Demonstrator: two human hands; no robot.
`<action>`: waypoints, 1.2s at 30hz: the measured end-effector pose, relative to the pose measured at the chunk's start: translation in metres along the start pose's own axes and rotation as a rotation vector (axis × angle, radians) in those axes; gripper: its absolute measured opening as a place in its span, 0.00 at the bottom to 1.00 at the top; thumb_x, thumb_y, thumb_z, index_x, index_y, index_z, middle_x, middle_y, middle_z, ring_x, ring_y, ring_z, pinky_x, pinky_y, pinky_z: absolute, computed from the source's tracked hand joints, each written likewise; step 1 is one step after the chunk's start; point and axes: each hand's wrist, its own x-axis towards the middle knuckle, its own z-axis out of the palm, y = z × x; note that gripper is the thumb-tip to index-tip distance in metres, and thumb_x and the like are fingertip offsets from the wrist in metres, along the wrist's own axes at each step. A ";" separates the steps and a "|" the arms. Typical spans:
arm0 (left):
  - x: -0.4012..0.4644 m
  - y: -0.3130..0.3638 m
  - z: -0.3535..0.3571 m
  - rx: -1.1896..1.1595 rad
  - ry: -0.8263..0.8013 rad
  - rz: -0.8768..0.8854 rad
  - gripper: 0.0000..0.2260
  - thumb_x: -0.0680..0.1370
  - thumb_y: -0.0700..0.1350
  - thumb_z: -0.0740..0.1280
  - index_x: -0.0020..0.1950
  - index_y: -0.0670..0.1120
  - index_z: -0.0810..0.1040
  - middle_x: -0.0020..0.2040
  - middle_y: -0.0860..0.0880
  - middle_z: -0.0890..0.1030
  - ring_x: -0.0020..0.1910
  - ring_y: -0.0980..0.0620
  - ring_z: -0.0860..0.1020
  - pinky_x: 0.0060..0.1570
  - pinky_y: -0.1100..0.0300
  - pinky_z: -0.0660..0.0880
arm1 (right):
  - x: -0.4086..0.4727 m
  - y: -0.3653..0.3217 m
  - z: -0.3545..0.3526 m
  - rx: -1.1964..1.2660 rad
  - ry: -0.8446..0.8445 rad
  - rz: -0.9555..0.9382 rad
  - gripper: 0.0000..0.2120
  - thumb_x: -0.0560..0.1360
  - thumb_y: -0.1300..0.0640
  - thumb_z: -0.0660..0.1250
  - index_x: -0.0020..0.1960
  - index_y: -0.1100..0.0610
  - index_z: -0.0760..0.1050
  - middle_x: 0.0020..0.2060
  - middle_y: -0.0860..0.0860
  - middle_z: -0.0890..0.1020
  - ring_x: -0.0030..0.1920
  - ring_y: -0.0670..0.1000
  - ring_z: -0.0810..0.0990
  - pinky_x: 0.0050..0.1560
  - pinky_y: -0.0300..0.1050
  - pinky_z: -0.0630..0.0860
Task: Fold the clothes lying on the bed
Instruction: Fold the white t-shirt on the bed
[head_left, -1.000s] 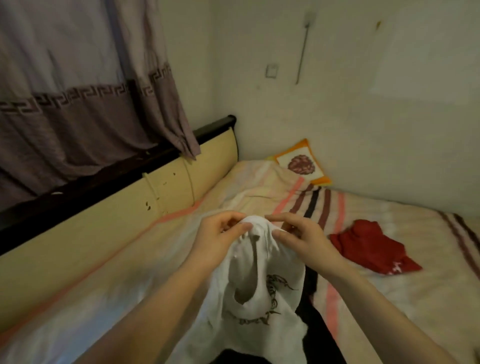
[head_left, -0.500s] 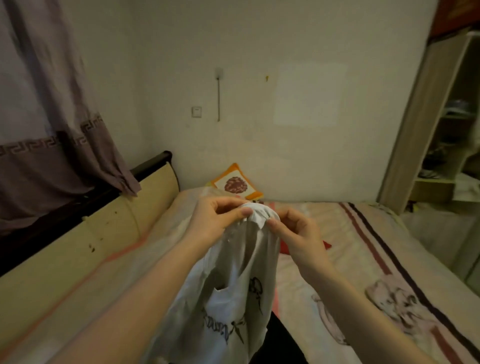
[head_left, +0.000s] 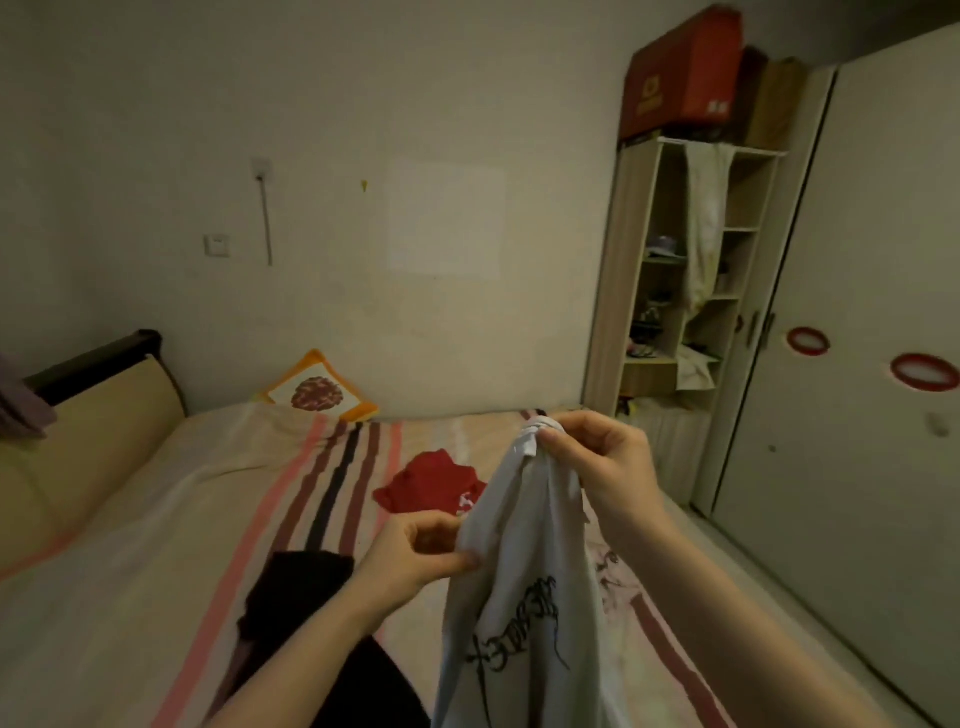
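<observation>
White T-shirt (head_left: 524, 597) with a black printed design hangs in the air over the bed (head_left: 130, 545), held up by both hands. From the left: a tan headboard (head_left: 88, 431), then an orange-edged pillow (head_left: 316, 395) against the wall. A black garment (head_left: 296, 587) lies on the striped sheet beside the left hand (head_left: 415, 556), which pinches the shirt's left edge between thumb and fingers. A red garment (head_left: 431, 480) lies behind. The right hand (head_left: 602, 462), higher, grips the bunched top of the shirt. An open shelf unit (head_left: 691, 280) and wardrobe (head_left: 857, 338) stand rightmost.
</observation>
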 end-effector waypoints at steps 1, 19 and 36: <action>0.004 0.000 0.022 0.015 -0.008 0.005 0.09 0.69 0.35 0.74 0.48 0.41 0.83 0.46 0.45 0.85 0.48 0.49 0.83 0.47 0.60 0.79 | 0.000 -0.002 -0.024 -0.011 0.006 0.009 0.05 0.70 0.62 0.71 0.44 0.64 0.81 0.38 0.59 0.84 0.38 0.51 0.81 0.40 0.43 0.77; 0.153 0.055 0.312 0.341 0.075 0.370 0.06 0.69 0.40 0.73 0.40 0.51 0.81 0.36 0.56 0.82 0.37 0.61 0.80 0.36 0.68 0.77 | 0.012 0.035 -0.398 -0.479 0.354 0.071 0.06 0.71 0.58 0.72 0.36 0.50 0.81 0.31 0.47 0.82 0.34 0.44 0.79 0.38 0.43 0.76; 0.335 0.091 0.609 0.180 -0.564 0.307 0.13 0.80 0.50 0.58 0.50 0.42 0.77 0.47 0.39 0.78 0.44 0.48 0.75 0.44 0.58 0.72 | 0.040 0.050 -0.683 -0.662 0.701 0.159 0.04 0.71 0.58 0.72 0.40 0.59 0.81 0.35 0.53 0.83 0.35 0.46 0.78 0.37 0.40 0.74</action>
